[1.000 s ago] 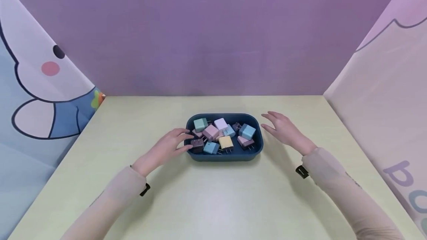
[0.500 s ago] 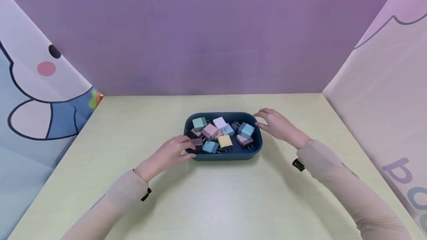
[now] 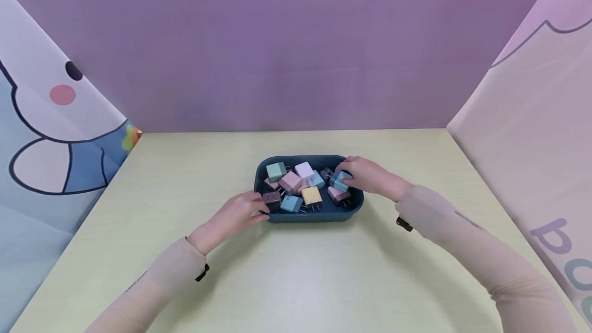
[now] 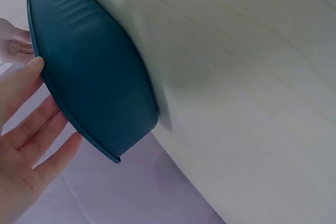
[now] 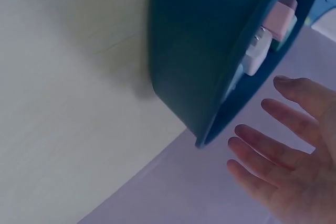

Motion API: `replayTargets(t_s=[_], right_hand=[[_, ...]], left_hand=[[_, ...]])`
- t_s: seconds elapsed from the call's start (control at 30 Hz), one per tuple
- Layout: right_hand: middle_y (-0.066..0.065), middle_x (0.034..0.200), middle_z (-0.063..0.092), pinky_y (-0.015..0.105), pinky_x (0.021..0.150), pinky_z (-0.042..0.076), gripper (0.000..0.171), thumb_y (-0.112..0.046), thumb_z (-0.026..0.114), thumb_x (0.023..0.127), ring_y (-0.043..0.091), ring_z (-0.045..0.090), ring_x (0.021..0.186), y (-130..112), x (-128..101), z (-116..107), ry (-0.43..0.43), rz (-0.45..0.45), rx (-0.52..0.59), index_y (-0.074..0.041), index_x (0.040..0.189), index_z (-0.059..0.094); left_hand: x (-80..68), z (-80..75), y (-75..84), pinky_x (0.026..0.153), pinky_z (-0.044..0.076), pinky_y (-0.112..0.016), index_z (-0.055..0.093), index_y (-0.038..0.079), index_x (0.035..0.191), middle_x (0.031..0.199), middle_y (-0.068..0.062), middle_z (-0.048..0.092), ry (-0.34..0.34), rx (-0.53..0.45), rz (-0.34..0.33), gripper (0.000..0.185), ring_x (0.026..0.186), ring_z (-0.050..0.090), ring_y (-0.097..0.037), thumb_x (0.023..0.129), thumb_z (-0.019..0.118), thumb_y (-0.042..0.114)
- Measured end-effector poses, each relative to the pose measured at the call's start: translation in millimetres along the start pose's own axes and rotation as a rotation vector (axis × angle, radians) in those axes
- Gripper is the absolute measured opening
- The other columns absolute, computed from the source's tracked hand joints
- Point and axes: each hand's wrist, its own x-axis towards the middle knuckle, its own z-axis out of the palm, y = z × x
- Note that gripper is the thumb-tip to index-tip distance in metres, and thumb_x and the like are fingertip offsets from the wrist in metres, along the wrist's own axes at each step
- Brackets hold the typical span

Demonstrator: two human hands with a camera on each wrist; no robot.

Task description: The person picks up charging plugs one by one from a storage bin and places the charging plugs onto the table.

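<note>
A dark blue oval basin [image 3: 314, 218] holds several plug-in chargers. My left hand [image 3: 238, 215] is at the basin's left front corner, fingertips right at the rim beside a dark purple charger [image 3: 272, 200]; in the left wrist view its fingers are fairly straight. My right hand [image 3: 370, 174] reaches over the right end, thumb and fingertips overlapping a light blue charger [image 3: 340, 182] in the head view. The right wrist view has its fingers [image 5: 257, 174] spread, with nothing between them. A pink-purple charger [image 3: 338, 195] lies just below that blue one.
Also in the basin are a yellow charger [image 3: 312, 197], a blue charger [image 3: 292, 203], a green charger [image 3: 276, 170], a white charger [image 3: 304, 170] and a pink charger [image 3: 290, 182]. The pale table [image 3: 296, 271] meets a purple backdrop [image 3: 296, 55] behind.
My right hand has moved left from beside the basin to over its right end. My left hand has shifted slightly down to the front rim. The chargers lie as before.
</note>
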Motion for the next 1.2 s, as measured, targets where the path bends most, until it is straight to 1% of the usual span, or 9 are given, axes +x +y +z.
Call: replayTargets(t_s=[0.17,0.27,0.47,0.57,0.73,0.83,1.0,1.2], right_hand=[[0.016,0.102,0.058,0.033,0.077,0.047,0.029,-0.01,0.063,0.081,0.024,0.056,0.088,0.6,8.6,5.9,-0.032,-0.047,-0.083,0.002,0.107,0.06],[0.015,0.1,0.058,0.032,0.076,0.047,0.029,-0.01,0.064,0.08,0.023,0.056,0.086,2.4,13.2,9.7,-0.035,-0.055,-0.103,0.001,0.106,0.061],[0.012,0.098,0.058,0.031,0.074,0.046,0.029,-0.012,0.064,0.08,0.019,0.054,0.081,5.6,21.3,16.5,-0.066,-0.015,-0.092,-0.002,0.107,0.061],[0.012,0.096,0.058,0.031,0.073,0.046,0.03,-0.012,0.063,0.08,0.018,0.053,0.079,6.3,23.5,18.7,-0.076,-0.011,-0.094,-0.001,0.107,0.061],[0.013,0.094,0.057,0.031,0.072,0.047,0.03,-0.009,0.063,0.08,0.018,0.053,0.076,5.4,24.4,21.2,-0.088,-0.013,-0.1,0.0,0.108,0.06],[0.014,0.094,0.057,0.031,0.073,0.047,0.031,-0.01,0.063,0.08,0.018,0.053,0.075,4.3,23.9,22.3,-0.095,0.005,-0.114,-0.001,0.11,0.06],[0.015,0.094,0.057,0.032,0.073,0.047,0.033,-0.013,0.063,0.081,0.018,0.053,0.074,1.9,23.2,23.6,-0.095,0.02,-0.143,-0.001,0.111,0.059],[0.016,0.092,0.057,0.032,0.071,0.048,0.031,-0.01,0.063,0.08,0.019,0.053,0.073,-0.5,22.6,23.1,-0.068,0.0,-0.149,0.0,0.109,0.06]], left_hand=[[0.1,0.7,1.4,0.062,0.047,-0.024,0.069,0.009,0.08,0.076,0.0,0.059,0.004,0.032,-0.019,0.011,0.07,0.054,-0.011,0.071,0.073,0.014],[0.0,1.5,2.1,0.061,0.047,-0.023,0.069,0.01,0.079,0.076,0.001,0.058,0.011,0.047,-0.026,0.01,0.069,0.053,-0.011,0.071,0.073,0.015],[0.2,1.5,3.7,0.058,0.046,-0.022,0.069,0.01,0.078,0.075,0.001,0.058,0.004,0.049,-0.043,0.009,0.068,0.052,-0.01,0.071,0.073,0.014],[1.2,1.0,5.1,0.058,0.045,-0.021,0.069,0.01,0.077,0.075,0.001,0.057,-0.003,0.056,-0.051,0.008,0.068,0.051,-0.01,0.071,0.073,0.013],[2.5,2.0,7.1,0.057,0.044,-0.02,0.067,0.009,0.075,0.073,0.0,0.056,-0.008,0.078,-0.041,0.007,0.067,0.049,-0.01,0.071,0.072,0.012],[3.2,3.1,8.0,0.056,0.044,-0.02,0.066,0.009,0.075,0.072,-0.001,0.055,-0.01,0.091,-0.033,0.008,0.065,0.048,-0.011,0.071,0.072,0.012],[3.9,4.9,9.5,0.055,0.044,-0.02,0.065,0.008,0.073,0.072,-0.001,0.055,-0.007,0.106,-0.028,0.01,0.064,0.048,-0.011,0.071,0.073,0.014],[4.6,5.4,10.8,0.054,0.043,-0.02,0.063,0.009,0.071,0.071,-0.001,0.054,0.003,0.121,-0.032,0.013,0.063,0.047,-0.011,0.071,0.073,0.016]])
